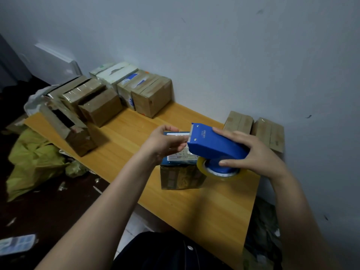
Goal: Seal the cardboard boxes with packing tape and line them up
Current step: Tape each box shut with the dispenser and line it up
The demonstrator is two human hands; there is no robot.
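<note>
- Head view: your right hand point(251, 152) grips one blue tape dispenser point(214, 143), which carries one tape roll point(202, 166).
- Your left hand point(163, 145) curls at its blade end; I cannot tell whether it pinches tape.
- One box point(181, 176) stands under both hands on the table point(204, 207).
- A pair of boxes point(238, 121) sits just beyond your right hand, and a row of four boxes point(136, 88) well beyond your left.

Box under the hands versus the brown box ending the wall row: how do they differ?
The front box is dark and printed, with a white label; the row box is plain brown. The front box stands alone; the row box sits against a neighbour by the wall. A tape dispenser is held over the front box, nothing over the row box. Both stand on the table.
</note>
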